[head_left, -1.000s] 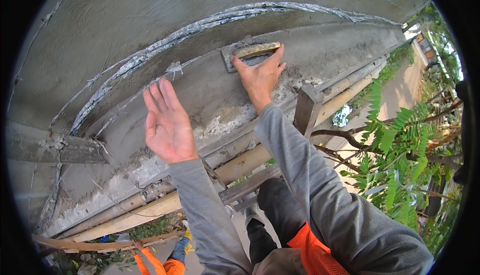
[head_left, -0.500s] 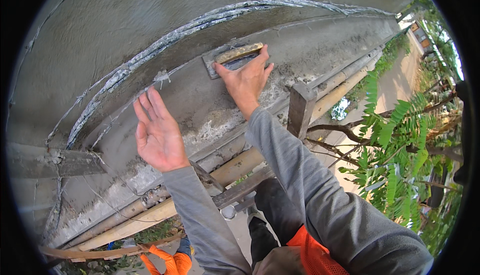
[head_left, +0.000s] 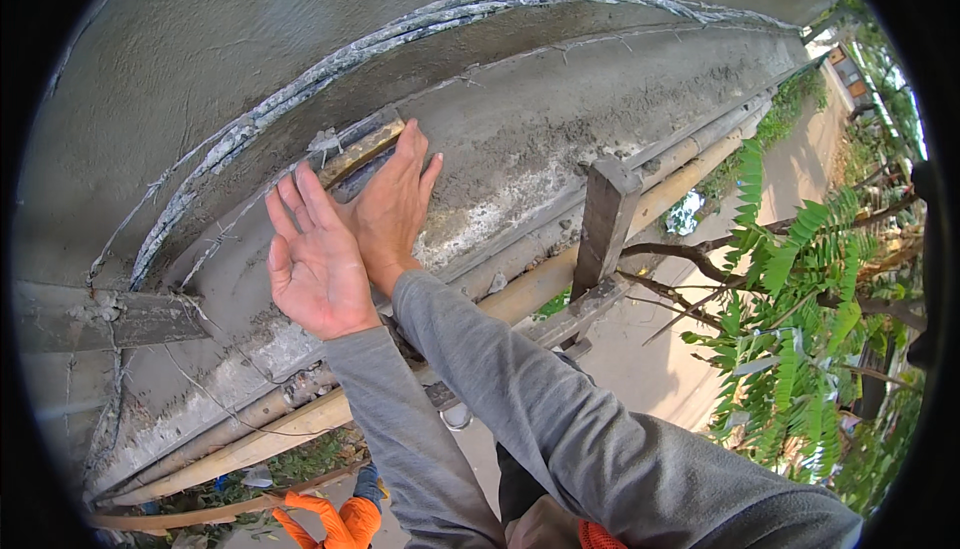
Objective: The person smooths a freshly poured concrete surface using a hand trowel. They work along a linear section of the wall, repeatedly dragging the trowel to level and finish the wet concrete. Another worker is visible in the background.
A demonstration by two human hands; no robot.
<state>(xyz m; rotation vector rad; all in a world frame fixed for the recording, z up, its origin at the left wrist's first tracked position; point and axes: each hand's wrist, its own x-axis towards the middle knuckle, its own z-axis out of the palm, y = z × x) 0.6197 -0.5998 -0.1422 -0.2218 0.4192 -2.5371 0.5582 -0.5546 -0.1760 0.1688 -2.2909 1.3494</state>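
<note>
My right hand (head_left: pixel 390 214) grips a plastering trowel (head_left: pixel 365 146) by its wooden handle, back of the hand toward me. The trowel's flat plate lies against the grey mortar ledge (head_left: pixel 560 99), close under the wall; part of it is hidden by my hands. Palm up and fingers stretched out, my left hand (head_left: pixel 320 269) holds nothing. It overlaps the right hand in view, its fingertips beside the trowel's near end; I cannot tell whether they touch.
Bundled mortar-splashed cables (head_left: pixel 300 89) run along the wall. Wooden poles (head_left: pixel 290 424) and an upright post (head_left: pixel 605 219) line the ledge's outer side. Green branches (head_left: pixel 790 249) stand at the right. Below, a person in orange (head_left: pixel 335 521) is at the lower left.
My right hand has slid the trowel leftward along the ledge, up to my left hand. The left hand has stayed nearly in place, still open.
</note>
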